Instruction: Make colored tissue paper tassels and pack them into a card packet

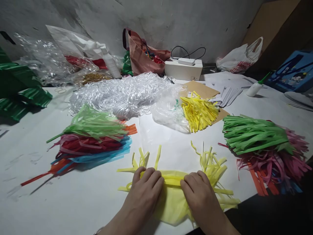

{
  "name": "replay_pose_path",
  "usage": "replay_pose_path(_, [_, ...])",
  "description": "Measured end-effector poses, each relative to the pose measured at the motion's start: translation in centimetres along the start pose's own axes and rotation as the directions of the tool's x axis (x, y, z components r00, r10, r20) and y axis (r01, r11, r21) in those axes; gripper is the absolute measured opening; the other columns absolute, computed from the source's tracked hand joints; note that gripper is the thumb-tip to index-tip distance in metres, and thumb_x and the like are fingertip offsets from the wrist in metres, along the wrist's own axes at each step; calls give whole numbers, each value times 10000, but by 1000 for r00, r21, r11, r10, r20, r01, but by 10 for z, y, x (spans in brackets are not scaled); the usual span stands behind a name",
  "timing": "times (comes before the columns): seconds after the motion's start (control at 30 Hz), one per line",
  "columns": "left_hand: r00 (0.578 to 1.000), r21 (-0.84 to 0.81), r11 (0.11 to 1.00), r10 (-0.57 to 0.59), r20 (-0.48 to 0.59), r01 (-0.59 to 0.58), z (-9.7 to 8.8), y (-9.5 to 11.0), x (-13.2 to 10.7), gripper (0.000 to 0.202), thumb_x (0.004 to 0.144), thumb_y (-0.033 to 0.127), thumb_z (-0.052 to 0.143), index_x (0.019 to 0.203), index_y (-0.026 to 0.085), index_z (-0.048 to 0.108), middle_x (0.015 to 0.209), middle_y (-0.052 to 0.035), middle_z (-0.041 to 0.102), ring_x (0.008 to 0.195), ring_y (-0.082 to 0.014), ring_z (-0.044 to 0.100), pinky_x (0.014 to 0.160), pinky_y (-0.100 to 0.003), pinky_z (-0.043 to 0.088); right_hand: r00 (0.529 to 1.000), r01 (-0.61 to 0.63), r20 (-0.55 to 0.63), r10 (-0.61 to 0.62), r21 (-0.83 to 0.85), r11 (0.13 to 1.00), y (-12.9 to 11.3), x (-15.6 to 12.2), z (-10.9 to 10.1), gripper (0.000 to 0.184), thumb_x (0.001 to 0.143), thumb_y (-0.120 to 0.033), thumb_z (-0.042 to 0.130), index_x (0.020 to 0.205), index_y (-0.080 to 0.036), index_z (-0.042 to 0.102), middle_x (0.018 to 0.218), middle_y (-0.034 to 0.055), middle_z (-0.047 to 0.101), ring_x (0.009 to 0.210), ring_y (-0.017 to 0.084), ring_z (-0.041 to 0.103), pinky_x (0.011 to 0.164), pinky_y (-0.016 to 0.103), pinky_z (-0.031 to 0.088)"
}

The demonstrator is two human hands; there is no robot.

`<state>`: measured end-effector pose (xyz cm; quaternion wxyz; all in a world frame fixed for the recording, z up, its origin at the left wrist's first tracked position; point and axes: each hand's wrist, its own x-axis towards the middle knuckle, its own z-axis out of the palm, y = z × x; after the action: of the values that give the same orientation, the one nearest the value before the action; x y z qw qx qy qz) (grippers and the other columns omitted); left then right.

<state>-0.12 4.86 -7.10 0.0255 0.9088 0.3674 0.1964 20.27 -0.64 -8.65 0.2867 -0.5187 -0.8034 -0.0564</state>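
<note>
A sheet of yellow tissue paper [171, 205] with cut fringe at both sides lies near the table's front edge. Its far part is gathered into a narrow folded roll. My left hand [146, 189] is closed over the left end of that roll, fingers curled. At the right end, my right hand [199, 192] grips the same roll, also with curled fingers. Loose yellow strips spread out beyond both hands. My thumbs are hidden beneath the hands.
Light green tassels [97, 124] lie over red and blue ones at left. Green tassels [256, 135] cover pink ones at right. Behind are a yellow tassel bundle [199, 112], a heap of white string [122, 93], a glue bottle [254, 88] and a white box [183, 69].
</note>
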Motion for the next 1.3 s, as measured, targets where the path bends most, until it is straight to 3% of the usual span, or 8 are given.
replay_pose_path(0.33, [981,11,995,-98,168,97,-10,0,10,241,917,63,463,823,200,636,904,-64,677,855,-263,591,853,-480,357,964,-254,-82,252,-18,967,-2,-17,8,230,1013,-130,431,865,-201,593,955,48,677,972,230,600,1069,497,298])
replay_pose_path(0.53, [916,85,974,-228,329,212,-14,4,28,284,950,133,440,775,195,654,882,-78,664,866,-287,596,824,-497,384,942,-337,-50,333,-106,936,-3,-2,7,169,972,-162,493,819,-210,544,937,57,670,929,266,597,1008,543,313])
replay_pose_path(0.7, [880,135,960,-278,386,244,-14,6,38,259,939,132,454,777,189,647,890,-77,662,873,-288,601,809,-490,390,927,-375,-73,368,-137,917,-4,3,4,139,951,-162,516,827,-211,555,920,60,668,920,268,591,1032,562,291])
replay_pose_path(0.83, [893,103,968,-252,373,230,-12,4,36,242,951,130,446,821,193,640,909,-71,658,880,-279,588,838,-494,378,962,-260,-104,252,-70,963,-9,5,4,222,957,-63,443,912,-211,602,987,55,670,1010,236,584,1122,540,214])
replay_pose_path(0.97, [934,55,984,-177,312,169,-8,0,32,242,911,52,456,825,202,626,909,-57,654,863,-253,561,864,-481,365,995,-96,-4,96,-10,995,-11,12,8,234,934,-34,460,844,-209,588,803,12,620,871,206,551,1101,496,222])
replay_pose_path(1.13, [983,-89,995,69,170,-54,-4,-6,26,147,872,100,554,847,223,629,920,-36,654,865,-237,545,907,-472,346,994,-104,28,104,-16,994,-7,16,9,209,926,-78,528,761,-206,538,746,3,574,779,197,508,1001,464,297])
replay_pose_path(1.3, [984,-63,986,157,89,-151,2,-8,24,157,917,120,523,833,208,623,857,-28,655,834,-227,537,923,-463,338,993,-96,66,96,-14,995,-7,16,10,161,926,-113,578,803,-211,544,789,1,586,802,202,517,995,470,287])
